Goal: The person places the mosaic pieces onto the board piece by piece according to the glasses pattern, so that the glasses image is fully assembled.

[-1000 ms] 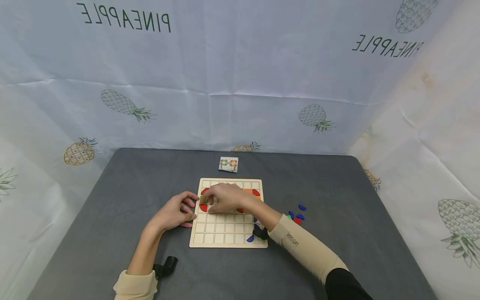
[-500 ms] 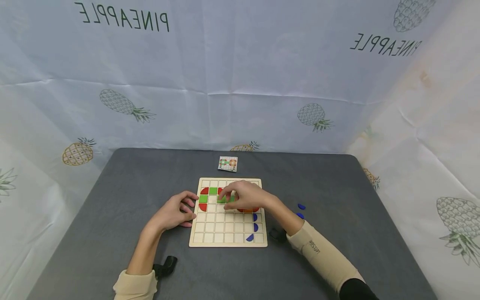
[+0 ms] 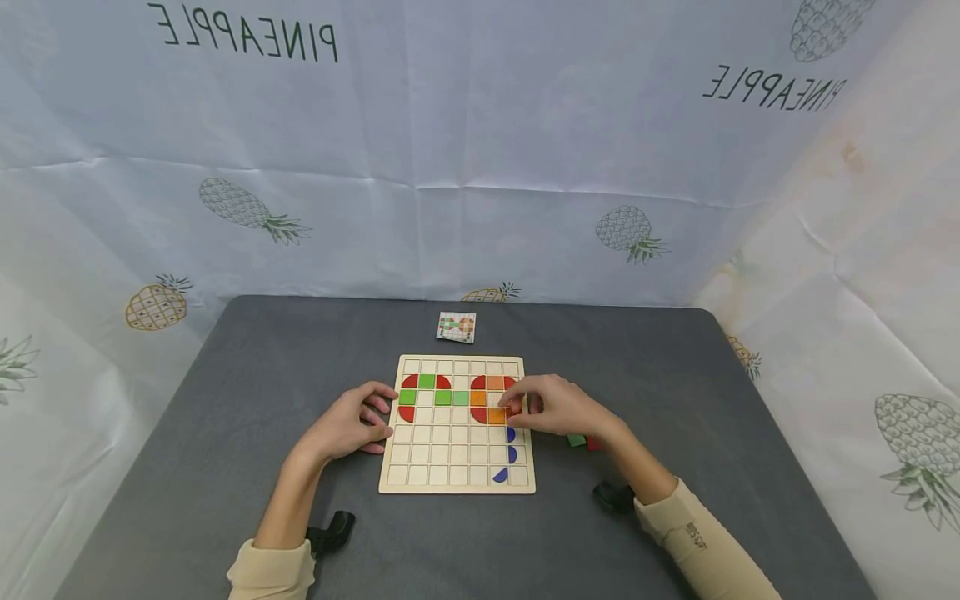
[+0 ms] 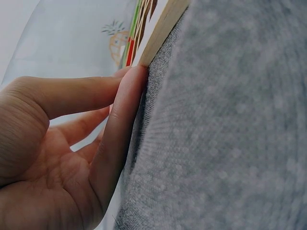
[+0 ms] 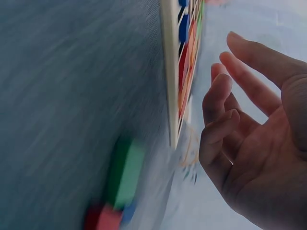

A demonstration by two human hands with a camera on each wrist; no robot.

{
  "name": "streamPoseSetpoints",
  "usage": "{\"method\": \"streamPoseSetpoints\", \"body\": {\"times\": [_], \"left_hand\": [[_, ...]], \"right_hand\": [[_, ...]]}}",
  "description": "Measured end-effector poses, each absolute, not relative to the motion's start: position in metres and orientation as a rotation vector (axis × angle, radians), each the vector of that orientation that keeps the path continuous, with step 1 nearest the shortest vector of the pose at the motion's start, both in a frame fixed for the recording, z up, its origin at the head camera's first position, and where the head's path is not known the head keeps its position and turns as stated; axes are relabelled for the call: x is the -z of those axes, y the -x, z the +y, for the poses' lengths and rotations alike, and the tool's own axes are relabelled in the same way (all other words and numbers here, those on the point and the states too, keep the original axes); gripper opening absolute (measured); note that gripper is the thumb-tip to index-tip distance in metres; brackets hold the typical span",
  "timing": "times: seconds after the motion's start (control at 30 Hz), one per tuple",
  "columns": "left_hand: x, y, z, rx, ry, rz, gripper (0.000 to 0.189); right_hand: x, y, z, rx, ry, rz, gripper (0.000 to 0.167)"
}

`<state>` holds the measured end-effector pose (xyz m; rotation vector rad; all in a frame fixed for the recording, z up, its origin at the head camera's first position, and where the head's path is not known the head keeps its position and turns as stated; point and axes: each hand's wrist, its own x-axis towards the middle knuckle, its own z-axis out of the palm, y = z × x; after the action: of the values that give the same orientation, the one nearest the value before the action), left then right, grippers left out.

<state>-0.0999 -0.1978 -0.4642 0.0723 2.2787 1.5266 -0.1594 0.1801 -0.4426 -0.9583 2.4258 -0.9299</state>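
A wooden grid board [image 3: 450, 454] lies on the dark table, with red quarter-round tiles [image 3: 406, 414], green squares [image 3: 443, 397] and orange squares [image 3: 497, 416] in its upper rows. Blue half-round tiles [image 3: 512, 455] run down its right side. My left hand [image 3: 348, 425] touches the board's left edge with thumb and fingertips, spread along it; the left wrist view shows these tips right at the wooden edge [image 4: 165, 28]. Fingers loosely bent, my right hand [image 3: 566, 407] hovers over the board's right edge. Nothing shows between its fingers in the right wrist view.
A small pattern card [image 3: 456, 327] lies beyond the board. Right of the board are a loose green piece [image 3: 576, 439] and a red piece [image 3: 594, 444], partly hidden by my right hand. A blue piece [image 5: 128, 212] sits beside them in the right wrist view.
My right hand has moved right, from over the board's left part to its right edge, uncovering the green and red tiles. The left hand has stayed at the left edge.
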Motion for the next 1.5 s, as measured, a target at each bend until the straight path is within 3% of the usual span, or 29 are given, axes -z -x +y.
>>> {"method": "streamPoseSetpoints", "body": {"times": [0.63, 0.97, 1.5], "left_hand": [[0.463, 0.100, -0.198, -1.515, -0.065, 2.300, 0.058], [0.463, 0.099, -0.197, -1.521, -0.067, 2.293, 0.057], [0.461, 0.100, -0.196, -1.505, -0.040, 2.298, 0.058]], "right_hand": [[0.457, 0.139, 0.274, 0.934, 0.813, 2.413, 0.035], [0.460, 0.140, 0.281, 0.921, 0.832, 2.418, 0.027], [0.451, 0.144, 0.259, 0.957, 0.796, 2.471, 0.028]]}}
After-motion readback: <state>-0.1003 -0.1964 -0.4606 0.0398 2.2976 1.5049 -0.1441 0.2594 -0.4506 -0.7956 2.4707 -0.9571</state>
